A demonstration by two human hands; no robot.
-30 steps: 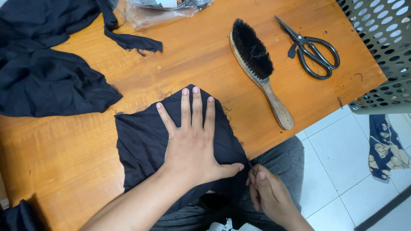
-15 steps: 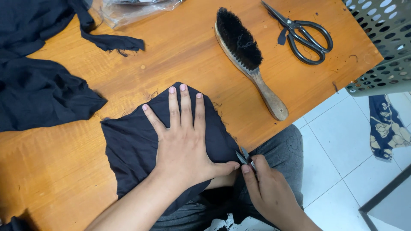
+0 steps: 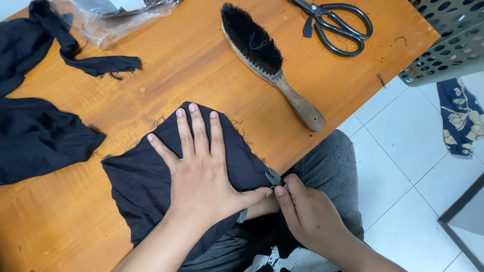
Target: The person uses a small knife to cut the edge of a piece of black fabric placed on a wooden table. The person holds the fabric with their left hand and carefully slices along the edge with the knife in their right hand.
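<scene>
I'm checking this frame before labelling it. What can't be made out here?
- Small metal tool: mostly hidden by the right hand; its kind is unclear.
- Dark cloth: middle covered by the left hand.
- Scissors and plastic bag: cut off by the top edge.

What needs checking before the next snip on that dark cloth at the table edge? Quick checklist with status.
1. Left hand pressed flat on the dark cloth: ok.
2. Right hand gripping the small snips at the cloth's edge: ok.
3. Left thumb clear of the blades: not ok, its tip lies right beside them.
4. Blades open or shut: cannot tell, mostly hidden.
5. Brush and big scissors away from the cutting spot: ok.
</scene>
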